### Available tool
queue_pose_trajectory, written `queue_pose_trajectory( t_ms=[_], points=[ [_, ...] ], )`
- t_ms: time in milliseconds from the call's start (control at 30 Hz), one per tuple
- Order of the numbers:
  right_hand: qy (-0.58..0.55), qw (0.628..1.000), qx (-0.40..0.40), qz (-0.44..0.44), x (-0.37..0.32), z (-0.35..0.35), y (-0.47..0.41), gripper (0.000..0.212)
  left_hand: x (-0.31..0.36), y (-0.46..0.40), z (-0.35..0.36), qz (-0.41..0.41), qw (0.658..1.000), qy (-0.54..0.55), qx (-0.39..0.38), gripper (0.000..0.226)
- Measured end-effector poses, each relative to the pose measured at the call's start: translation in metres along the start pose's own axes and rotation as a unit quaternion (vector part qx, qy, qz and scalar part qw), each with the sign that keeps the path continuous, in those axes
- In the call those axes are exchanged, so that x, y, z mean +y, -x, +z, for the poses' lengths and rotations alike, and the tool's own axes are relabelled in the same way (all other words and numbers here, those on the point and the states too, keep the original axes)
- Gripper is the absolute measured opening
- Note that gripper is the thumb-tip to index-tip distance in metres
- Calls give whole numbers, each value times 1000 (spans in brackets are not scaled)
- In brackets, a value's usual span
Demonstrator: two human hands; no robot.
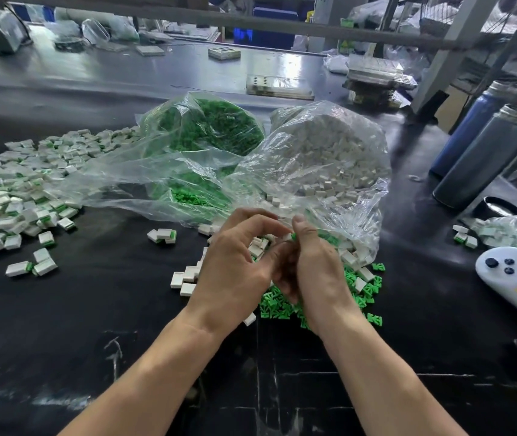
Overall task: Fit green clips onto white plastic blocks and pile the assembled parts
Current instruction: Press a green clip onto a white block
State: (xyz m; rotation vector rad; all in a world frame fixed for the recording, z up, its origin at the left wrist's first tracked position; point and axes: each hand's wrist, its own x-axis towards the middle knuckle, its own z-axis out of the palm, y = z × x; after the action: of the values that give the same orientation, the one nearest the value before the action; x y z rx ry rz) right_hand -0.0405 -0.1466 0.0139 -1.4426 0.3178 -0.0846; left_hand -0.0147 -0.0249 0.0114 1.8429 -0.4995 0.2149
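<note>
My two hands meet at the middle of the black table (93, 309). My left hand (235, 272) has its fingers curled over toward the right, and its fingertips pinch a white block (287, 236) at the top. My right hand (310, 269) comes in from five o'clock with the thumb up, pressing a green clip (294, 236) against that block; only a sliver of green shows beside the thumb, so I cannot tell how far the clip is seated.

Under and just past my right hand, toward four o'clock, lies a heap of loose green clips (277, 308) on the table. Loose white blocks (186, 278) sit at nine o'clock of my left hand, and more spill toward three o'clock beside the clips.

The pile of finished parts (15, 190), white blocks with green showing at one end, spreads over the table at ten o'clock, with a few strays between it and my hands.

At twelve o'clock a clear bag of green clips (206, 127) stands open, and at one o'clock a clear bag of white blocks (323, 158) slumps toward me, its mouth touching my fingers.

At three o'clock, near the table edge, rests a white controller (508, 272). Beyond it, at two o'clock, two dark bottles (483, 152) lean side by side.
</note>
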Motion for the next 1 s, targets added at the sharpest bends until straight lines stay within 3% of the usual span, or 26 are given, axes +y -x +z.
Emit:
queue_pose_trajectory(
  t_ms=[533,733,1000],
  points=[
    [-92,994,11,-52,2,13,2,65,7,7,11,-60,994,94,-5,10],
    [-62,994,36,-78,6,15,-1,50,6,7,11,-68,991,117,-2,8],
    [-42,994,59,-85,8,15,-4,49,5,6,11,-70,989,131,6,6]
  ],
)
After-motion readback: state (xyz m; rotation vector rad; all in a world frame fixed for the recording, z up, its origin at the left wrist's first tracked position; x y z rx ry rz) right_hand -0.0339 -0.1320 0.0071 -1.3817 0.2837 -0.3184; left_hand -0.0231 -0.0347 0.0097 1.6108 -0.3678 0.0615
